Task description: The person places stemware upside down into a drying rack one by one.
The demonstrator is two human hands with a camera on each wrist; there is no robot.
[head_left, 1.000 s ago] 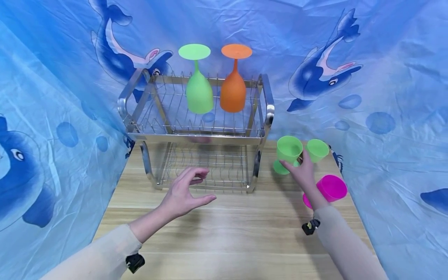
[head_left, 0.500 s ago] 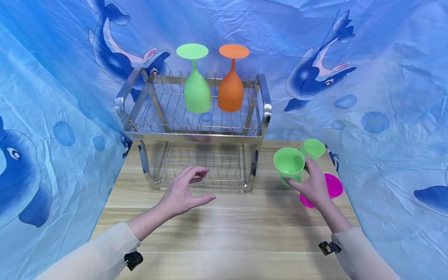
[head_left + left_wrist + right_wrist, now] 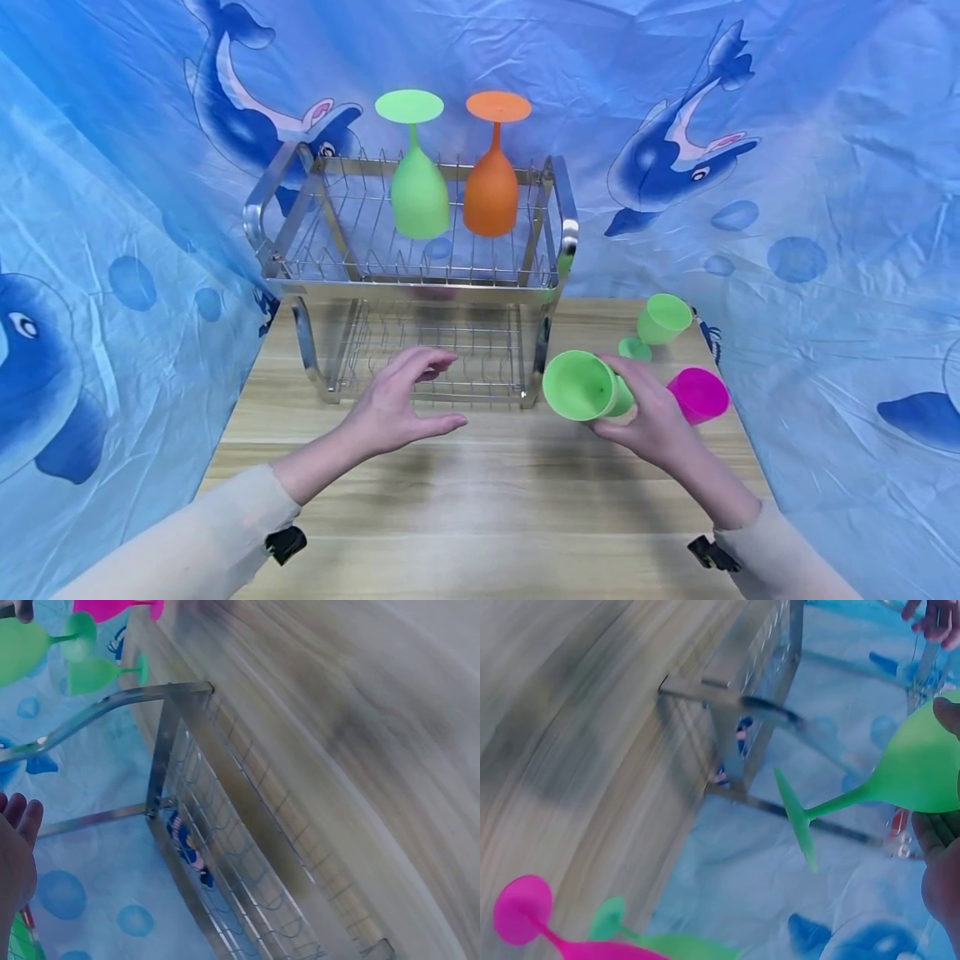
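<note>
My right hand (image 3: pixel 651 417) grips the bowl of a green goblet (image 3: pixel 576 385), its mouth tipped toward the head camera. In the right wrist view the held goblet's stem and round foot (image 3: pixel 795 819) stick out, with the foot raised over the tabletop. My left hand (image 3: pixel 401 407) hovers in front of the dish rack (image 3: pixel 420 292), thumb and fingers apart and nothing between them. Upside down on the rack's upper tier stand a second green goblet (image 3: pixel 420 196) and an orange goblet (image 3: pixel 491 193).
Right of the rack, another green goblet (image 3: pixel 664 319) stands on the wooden table (image 3: pixel 480 508). Nearer sits a magenta goblet (image 3: pixel 699 396), partly behind my right hand. A blue dolphin-print sheet (image 3: pixel 840 192) encloses the table at the back and sides.
My right hand has brought the green goblet up from beside the other green one, leftward and nearer, tipping its mouth toward me. The left hand has stayed nearly still.
</note>
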